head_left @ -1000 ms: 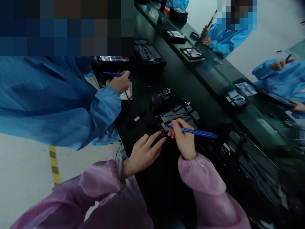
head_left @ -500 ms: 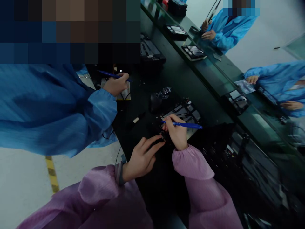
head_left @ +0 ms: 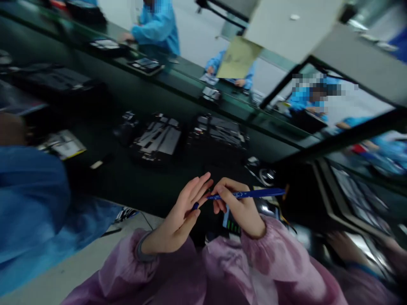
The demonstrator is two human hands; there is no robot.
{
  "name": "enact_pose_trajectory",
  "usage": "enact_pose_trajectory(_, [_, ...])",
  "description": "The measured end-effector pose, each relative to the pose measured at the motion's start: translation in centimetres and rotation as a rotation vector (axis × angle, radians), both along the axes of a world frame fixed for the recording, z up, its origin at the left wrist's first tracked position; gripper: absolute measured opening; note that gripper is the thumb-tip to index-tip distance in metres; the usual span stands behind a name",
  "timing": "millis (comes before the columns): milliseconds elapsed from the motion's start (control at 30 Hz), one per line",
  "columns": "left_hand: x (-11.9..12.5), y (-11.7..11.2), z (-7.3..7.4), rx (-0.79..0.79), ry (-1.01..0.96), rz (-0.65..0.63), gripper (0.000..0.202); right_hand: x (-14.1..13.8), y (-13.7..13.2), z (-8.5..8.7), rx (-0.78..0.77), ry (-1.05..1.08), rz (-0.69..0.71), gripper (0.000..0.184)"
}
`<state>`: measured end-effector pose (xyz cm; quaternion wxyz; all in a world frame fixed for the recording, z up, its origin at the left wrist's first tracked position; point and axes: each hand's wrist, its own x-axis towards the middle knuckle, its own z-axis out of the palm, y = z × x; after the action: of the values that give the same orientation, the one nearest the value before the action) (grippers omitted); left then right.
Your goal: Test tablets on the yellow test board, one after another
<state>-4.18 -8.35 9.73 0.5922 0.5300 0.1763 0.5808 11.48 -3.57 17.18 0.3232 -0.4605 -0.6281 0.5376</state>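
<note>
My right hand [head_left: 241, 205] grips a blue pen [head_left: 263, 193], its tip pointing left toward my other hand. My left hand [head_left: 182, 216] is raised just left of the pen tip, palm turned inward and its longer fingers stretched out. A small dark-blue piece, looking like a pen cap [head_left: 195, 206], sits between its thumb and fingers. Beyond my hands on the dark bench lies an opened flat device [head_left: 160, 137] with grey panels and black strips. A similar opened device [head_left: 219, 129] is to its right.
At the left is a co-worker's blue sleeve [head_left: 32, 203]. A brush [head_left: 97, 164] and a yellow-edged pad [head_left: 65, 144] lie near it. A glass shelf [head_left: 178, 78] runs along the back, holding more devices. At the right stand a dark tray [head_left: 295, 203] and another person's arm [head_left: 346, 248].
The view has swung right. Both hands have left the opened device and come nearer my body. The small blue piece now shows in my left hand; the pen stays in my right.
</note>
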Motion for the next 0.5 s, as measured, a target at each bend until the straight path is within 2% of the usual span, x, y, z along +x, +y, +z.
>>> enact_pose_trajectory(100, [2.4, -0.8, 0.8, 0.102, 0.072, -0.176, 0.068, 3.6, -4.2, -0.9, -0.008, 0.084, -0.146, 0.033])
enact_pose_trajectory(233, [5.6, -2.1, 1.8, 0.181, 0.254, -0.364, 0.069, 7.2, -9.0, -2.1, 0.002, 0.165, -0.270, 0.033])
enact_pose_trajectory(333, [8.8, -3.5, 1.5, 0.096, 0.350, -0.322, 0.059, 9.0, -12.0, -4.0, -0.047, 0.263, -0.369, 0.035])
enact_pose_trajectory(400, [11.4, -4.7, 0.6, 0.008, 0.331, -0.244, 0.051, 9.6, -13.7, -5.8, -0.096, 0.370, -0.463, 0.040])
enact_pose_trajectory(500, [15.5, -6.4, -1.0, -0.079, 0.339, -0.222, 0.047, 10.4, -15.7, -9.0, -0.141, 0.506, -0.637, 0.047])
